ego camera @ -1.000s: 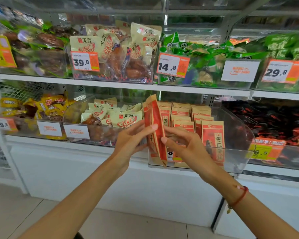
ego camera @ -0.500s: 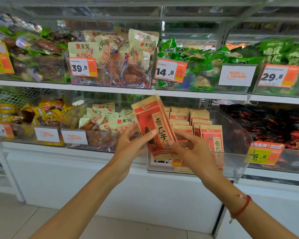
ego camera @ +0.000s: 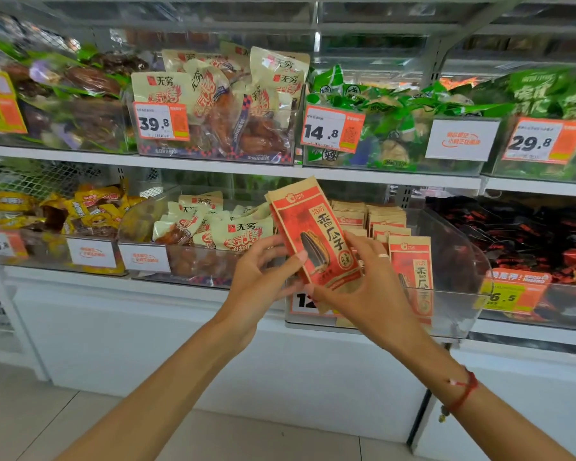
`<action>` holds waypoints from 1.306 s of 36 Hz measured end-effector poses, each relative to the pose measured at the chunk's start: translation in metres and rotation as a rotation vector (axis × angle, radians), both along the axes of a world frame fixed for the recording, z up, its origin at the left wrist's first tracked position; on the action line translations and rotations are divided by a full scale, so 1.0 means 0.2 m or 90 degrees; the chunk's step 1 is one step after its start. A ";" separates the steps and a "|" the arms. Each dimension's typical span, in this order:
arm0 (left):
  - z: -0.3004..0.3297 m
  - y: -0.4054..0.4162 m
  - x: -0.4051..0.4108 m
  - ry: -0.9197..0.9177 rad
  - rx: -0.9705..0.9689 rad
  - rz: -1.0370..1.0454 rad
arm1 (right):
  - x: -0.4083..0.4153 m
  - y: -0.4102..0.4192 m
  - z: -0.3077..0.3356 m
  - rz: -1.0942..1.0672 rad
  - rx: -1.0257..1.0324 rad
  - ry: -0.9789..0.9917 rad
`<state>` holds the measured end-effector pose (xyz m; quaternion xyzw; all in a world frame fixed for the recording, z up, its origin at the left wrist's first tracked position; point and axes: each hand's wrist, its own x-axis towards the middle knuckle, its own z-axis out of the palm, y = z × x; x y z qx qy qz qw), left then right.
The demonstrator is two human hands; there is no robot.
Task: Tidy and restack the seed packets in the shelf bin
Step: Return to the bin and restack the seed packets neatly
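Note:
A small bundle of red-and-tan sunflower seed packets (ego camera: pixel 316 234) is held up in front of the clear shelf bin (ego camera: pixel 459 261), tilted with its top to the left. My left hand (ego camera: pixel 263 277) grips the bundle's lower left edge, thumb across the front. My right hand (ego camera: pixel 369 291) holds its lower right corner from the side and beneath. Inside the bin, rows of the same packets (ego camera: pixel 379 224) stand upright, and one packet (ego camera: pixel 413 271) stands at the front right.
A bin of cream snack packs (ego camera: pixel 220 227) sits left of the seed bin, yellow packs (ego camera: pixel 64 211) further left, and dark red packs (ego camera: pixel 529 241) to the right. The upper shelf (ego camera: pixel 233 168) carries more bins with price tags just above the held bundle.
The bundle has turned from edge-on to face me, and both hands have shifted their hold along its lower edge. The view has dropped slightly.

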<state>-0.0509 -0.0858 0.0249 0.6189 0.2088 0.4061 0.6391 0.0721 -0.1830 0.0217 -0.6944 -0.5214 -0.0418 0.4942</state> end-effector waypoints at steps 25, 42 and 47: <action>0.05 0.11 -0.10 0.064 -0.004 -0.201 | 0.01 -0.05 0.06 0.334 -0.178 0.369; 0.02 0.02 -0.03 0.143 0.067 -0.158 | 0.00 -0.05 0.10 0.220 0.076 0.336; 0.02 0.01 -0.02 0.127 0.062 -0.121 | -0.01 -0.06 0.10 0.237 0.068 0.351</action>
